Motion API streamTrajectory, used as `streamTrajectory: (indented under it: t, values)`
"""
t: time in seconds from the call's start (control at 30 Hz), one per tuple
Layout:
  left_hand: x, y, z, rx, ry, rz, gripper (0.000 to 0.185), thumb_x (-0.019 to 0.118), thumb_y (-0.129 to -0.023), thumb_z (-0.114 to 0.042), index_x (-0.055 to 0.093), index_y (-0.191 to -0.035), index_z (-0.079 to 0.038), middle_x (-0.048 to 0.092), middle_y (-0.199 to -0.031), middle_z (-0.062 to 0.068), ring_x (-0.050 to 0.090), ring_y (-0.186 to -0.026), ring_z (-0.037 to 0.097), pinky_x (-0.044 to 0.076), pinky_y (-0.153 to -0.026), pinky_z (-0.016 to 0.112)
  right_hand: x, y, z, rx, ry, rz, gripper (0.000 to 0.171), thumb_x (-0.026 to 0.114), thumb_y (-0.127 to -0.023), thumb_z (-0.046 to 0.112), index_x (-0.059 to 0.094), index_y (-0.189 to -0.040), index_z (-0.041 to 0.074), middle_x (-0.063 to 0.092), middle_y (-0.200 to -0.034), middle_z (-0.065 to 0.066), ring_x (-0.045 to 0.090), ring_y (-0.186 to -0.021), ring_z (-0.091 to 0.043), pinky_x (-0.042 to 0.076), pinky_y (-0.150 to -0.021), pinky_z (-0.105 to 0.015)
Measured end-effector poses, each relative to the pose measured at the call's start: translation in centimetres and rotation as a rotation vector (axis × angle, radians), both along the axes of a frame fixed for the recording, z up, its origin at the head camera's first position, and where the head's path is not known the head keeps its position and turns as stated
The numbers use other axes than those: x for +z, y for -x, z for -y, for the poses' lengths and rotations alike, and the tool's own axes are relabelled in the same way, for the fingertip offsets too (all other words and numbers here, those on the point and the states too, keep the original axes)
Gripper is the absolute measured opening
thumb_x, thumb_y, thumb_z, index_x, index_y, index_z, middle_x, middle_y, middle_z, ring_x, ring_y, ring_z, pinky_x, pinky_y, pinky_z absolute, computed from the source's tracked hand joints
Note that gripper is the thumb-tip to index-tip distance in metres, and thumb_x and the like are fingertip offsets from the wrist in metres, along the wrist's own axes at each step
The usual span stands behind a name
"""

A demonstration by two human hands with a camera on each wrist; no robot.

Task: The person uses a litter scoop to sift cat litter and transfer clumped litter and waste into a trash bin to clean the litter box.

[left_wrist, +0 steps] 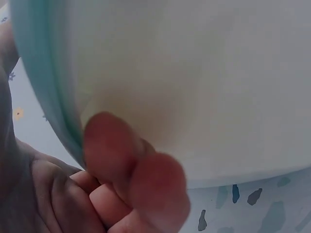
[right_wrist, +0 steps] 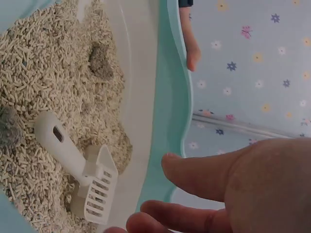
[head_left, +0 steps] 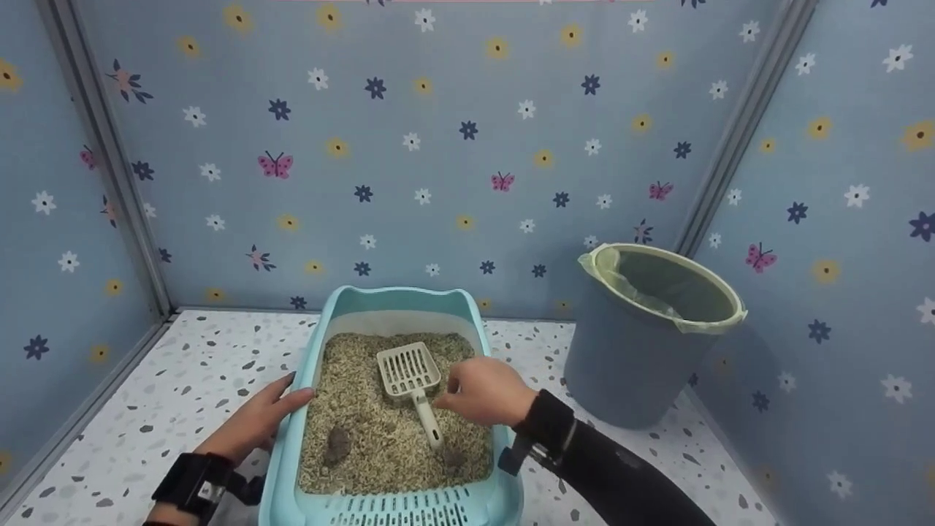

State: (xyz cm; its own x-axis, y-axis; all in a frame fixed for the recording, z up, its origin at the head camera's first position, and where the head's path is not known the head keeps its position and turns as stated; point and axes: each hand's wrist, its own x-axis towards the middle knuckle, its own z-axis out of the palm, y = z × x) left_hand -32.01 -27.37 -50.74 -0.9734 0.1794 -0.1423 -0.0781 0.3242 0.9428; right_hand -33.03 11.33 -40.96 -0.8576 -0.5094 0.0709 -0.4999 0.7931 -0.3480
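Note:
A teal litter box [head_left: 398,296] filled with pale pellet litter sits on the speckled floor. A white slotted scoop [head_left: 409,372] lies on the litter with its handle pointing toward me. My right hand [head_left: 486,391] hovers just above and right of the handle, fingers relaxed and holding nothing; in the right wrist view the scoop [right_wrist: 77,165] lies apart from my hand [right_wrist: 233,194]. My left hand [head_left: 256,420] holds the box's left rim, its fingers [left_wrist: 112,189] curled against the outer wall [left_wrist: 39,73]. A dark clump [head_left: 337,442] sits in the near litter.
A grey bin [head_left: 643,343] lined with a pale green bag stands right of the box near the corner. Flowered blue walls close in the back and both sides. Speckled floor shows left and right of the box.

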Motion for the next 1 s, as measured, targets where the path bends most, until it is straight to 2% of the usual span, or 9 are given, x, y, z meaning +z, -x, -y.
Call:
streamTrajectory:
  t: [0.1, 0.2, 0.33, 0.5, 0.67, 0.83, 1.0]
  values:
    - [-0.1, -0.1, -0.1, -0.001, 0.008, 0.011, 0.101, 0.056, -0.113, -0.057, -0.001, -0.179, -0.005, 0.026, -0.168, 0.047, 0.068, -0.125, 0.049, 0.066, -0.081, 0.061, -0.4, 0.4, 1.7, 0.022, -0.125, 0.049, 0.058, 0.081, -0.1, 0.036, 0.045, -0.057, 0.023, 0.033, -0.052, 0.014, 0.029, -0.047, -0.008, 0.03, -0.048, -0.027]
    - [-0.1, 0.0, -0.4, -0.002, 0.016, 0.01, 0.101, 0.055, -0.114, -0.057, -0.003, -0.179, -0.006, 0.024, -0.169, 0.047, 0.066, -0.126, 0.047, 0.066, -0.082, 0.06, -1.1, 0.6, 3.0, 0.031, -0.249, 0.058, 0.065, 0.082, -0.101, 0.037, 0.039, -0.055, 0.022, 0.022, -0.051, 0.012, 0.025, -0.047, -0.01, 0.027, -0.049, -0.029]
    - [-0.2, 0.2, -0.8, 0.003, 0.018, 0.001, 0.101, 0.054, -0.114, -0.058, -0.002, -0.179, -0.007, 0.027, -0.169, 0.045, 0.065, -0.127, 0.046, 0.065, -0.082, 0.058, -2.2, 0.7, 4.1, 0.029, -0.367, 0.037, 0.064, 0.083, -0.101, 0.041, 0.042, -0.056, 0.02, 0.024, -0.053, 0.009, 0.028, -0.049, -0.013, 0.03, -0.052, -0.031]
    - [-0.2, 0.3, -1.0, 0.001, -0.008, -0.012, 0.097, 0.057, -0.114, -0.055, 0.003, -0.181, -0.011, 0.039, -0.161, 0.043, 0.07, -0.114, 0.042, 0.066, -0.075, 0.057, -3.3, 1.3, 5.2, -0.003, -0.458, 0.011, 0.059, 0.081, -0.102, 0.042, 0.052, -0.055, 0.02, 0.035, -0.051, 0.007, 0.036, -0.048, -0.015, 0.034, -0.05, -0.032]
    - [0.0, 0.0, -0.8, -0.006, -0.02, -0.008, 0.093, 0.056, -0.115, -0.052, 0.003, -0.181, -0.014, 0.036, -0.163, 0.042, 0.069, -0.115, 0.043, 0.065, -0.074, 0.057, -3.9, 1.9, 5.9, -0.03, -0.458, 0.058, 0.056, 0.077, -0.105, 0.036, 0.057, -0.056, 0.021, 0.039, -0.05, 0.006, 0.036, -0.048, -0.015, 0.034, -0.05, -0.033]
    - [0.1, -0.2, -0.6, -0.002, -0.007, -0.012, 0.096, 0.057, -0.114, -0.055, 0.002, -0.181, -0.013, 0.033, -0.165, 0.043, 0.067, -0.12, 0.046, 0.065, -0.078, 0.059, -4.3, 2.3, 6.2, -0.048, -0.398, 0.07, 0.058, 0.079, -0.103, 0.028, 0.05, -0.053, 0.021, 0.031, -0.048, 0.006, 0.03, -0.046, -0.015, 0.029, -0.048, -0.032]
    - [0.1, -0.3, -0.5, 0.009, 0.0, -0.008, 0.096, 0.057, -0.114, -0.056, 0.004, -0.181, -0.014, 0.036, -0.164, 0.041, 0.068, -0.118, 0.043, 0.065, -0.078, 0.058, -4.4, 2.8, 6.0, -0.062, -0.338, 0.102, 0.059, 0.077, -0.098, 0.02, 0.039, -0.053, 0.022, 0.023, -0.05, 0.009, 0.021, -0.046, -0.013, 0.023, -0.048, -0.032]
